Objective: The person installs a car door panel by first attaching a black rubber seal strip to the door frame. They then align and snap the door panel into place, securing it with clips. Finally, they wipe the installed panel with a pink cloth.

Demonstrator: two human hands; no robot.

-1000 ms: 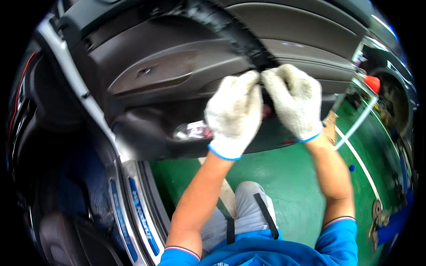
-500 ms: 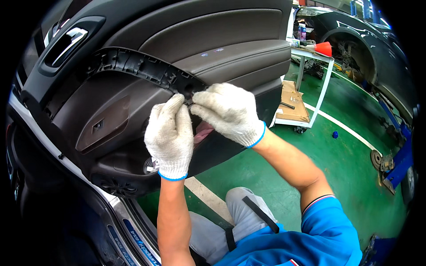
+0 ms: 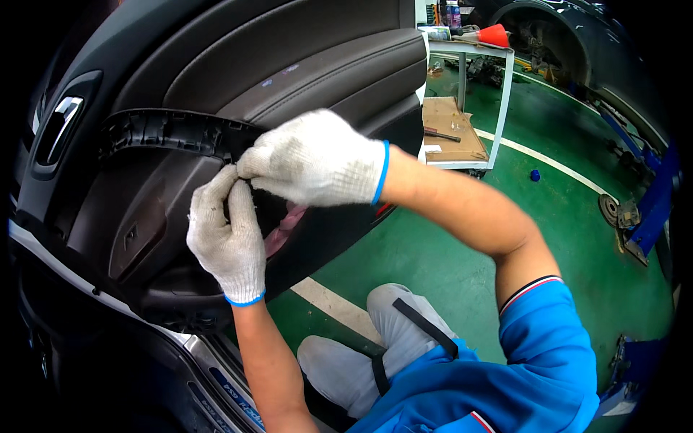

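Note:
My left hand (image 3: 227,234), in a white knitted glove with a blue cuff, is closed with thumb and fingertips pinched together. Its tips meet those of my gloved right hand (image 3: 317,159), which comes in from the right and is also closed. Whatever sits between the fingertips is too small or hidden to make out. Both hands are at the lower right end of a curved black plastic trim piece (image 3: 166,130), its ribbed, clipped side showing. This trim piece lies along a dark brown car door panel (image 3: 339,65); my right hand covers part of it.
A pink cloth (image 3: 284,231) shows in the door below my hands. Beyond the door stands a white cart (image 3: 503,108) with a red funnel (image 3: 494,35) on top and a hammer-like tool (image 3: 442,135) on its lower shelf. A blue cap (image 3: 535,175) lies on the green floor.
The view has shifted, so the door and cart sit further left. My hands stay together at the trim's end; my right wrist has turned more level and its elbow has swung outward.

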